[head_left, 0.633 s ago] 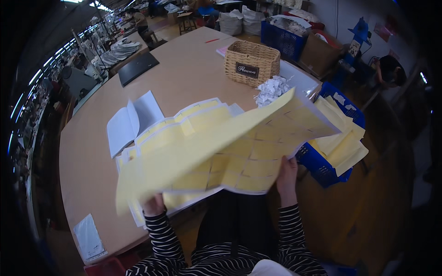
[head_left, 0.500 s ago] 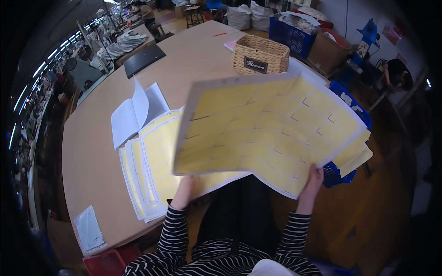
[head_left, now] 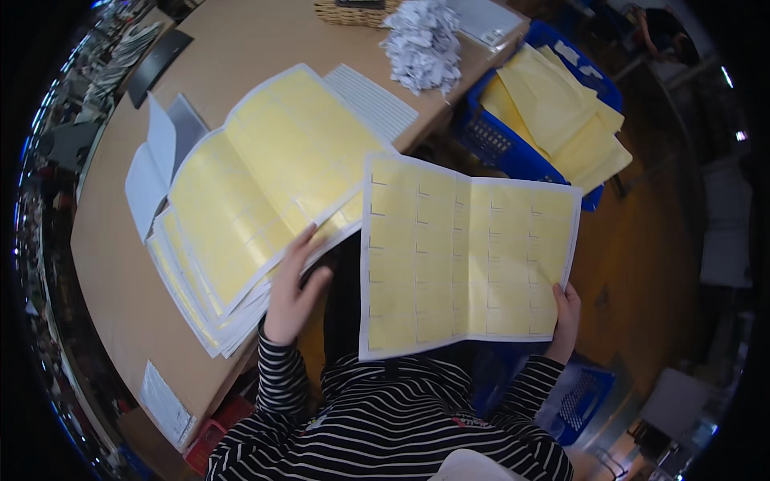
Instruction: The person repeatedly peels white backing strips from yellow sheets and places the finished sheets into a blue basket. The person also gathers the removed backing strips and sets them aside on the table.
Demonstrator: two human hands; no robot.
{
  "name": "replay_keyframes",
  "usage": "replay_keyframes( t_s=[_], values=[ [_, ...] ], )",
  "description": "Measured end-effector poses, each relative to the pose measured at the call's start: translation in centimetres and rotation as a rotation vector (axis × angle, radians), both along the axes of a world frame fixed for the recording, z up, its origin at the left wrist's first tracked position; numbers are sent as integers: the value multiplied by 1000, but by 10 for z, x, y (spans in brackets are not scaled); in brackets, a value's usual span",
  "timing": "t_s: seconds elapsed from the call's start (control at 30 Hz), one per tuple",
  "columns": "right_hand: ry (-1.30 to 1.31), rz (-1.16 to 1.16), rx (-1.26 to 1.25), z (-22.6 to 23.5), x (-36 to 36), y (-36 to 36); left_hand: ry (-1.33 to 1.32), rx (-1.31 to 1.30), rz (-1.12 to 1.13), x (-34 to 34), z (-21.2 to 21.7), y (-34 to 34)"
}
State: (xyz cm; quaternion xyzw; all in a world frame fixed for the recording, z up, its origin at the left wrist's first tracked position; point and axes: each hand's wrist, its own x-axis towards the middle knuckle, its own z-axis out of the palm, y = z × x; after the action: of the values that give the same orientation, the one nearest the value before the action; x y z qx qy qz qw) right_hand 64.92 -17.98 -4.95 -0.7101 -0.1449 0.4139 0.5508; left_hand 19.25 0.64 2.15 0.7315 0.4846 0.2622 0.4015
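Note:
My right hand (head_left: 566, 314) grips the lower right edge of a yellow sheet with white borders (head_left: 417, 264), printed with rows of short dark corner marks. A crease runs down its middle, and it hangs above my lap, off the table. My left hand (head_left: 295, 290) is open, fingers apart, at the near edge of a stack of similar yellow sheets (head_left: 265, 160) on the table. Whether its fingertips touch the stack I cannot tell. An open white booklet (head_left: 152, 172) lies against the stack's left side.
Crumpled white paper scraps (head_left: 425, 48) are heaped by a wicker basket (head_left: 353, 13) at the table's far edge. A blue crate (head_left: 489, 132) of yellow paper stands to the right. A plastic-wrapped packet (head_left: 167, 405) lies at the table's near left corner.
My left hand has let go of the yellow sheet and is now by the stack. The sheet has swung down and right in my right hand. The view has tilted downward.

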Motion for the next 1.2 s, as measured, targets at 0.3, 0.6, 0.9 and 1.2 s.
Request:
replay_keyframes(
  t_s=[0.3, 0.6, 0.9, 1.2],
  values=[
    [-29, -129, -26, -40, 31, -51, -318, -793, -1, 61, -83, -84],
    [-1493, -26, -335, -43, -2, -2, -455, -869, 53, 88, -118, -27],
    [-586, 574, 300, -38, -175, 85, -519, -1063, 235, 129, -122, -14],
    [-776, 520, 267, -43, -195, 94, -618, -1017, 251, 117, -122, -37]
  ],
)
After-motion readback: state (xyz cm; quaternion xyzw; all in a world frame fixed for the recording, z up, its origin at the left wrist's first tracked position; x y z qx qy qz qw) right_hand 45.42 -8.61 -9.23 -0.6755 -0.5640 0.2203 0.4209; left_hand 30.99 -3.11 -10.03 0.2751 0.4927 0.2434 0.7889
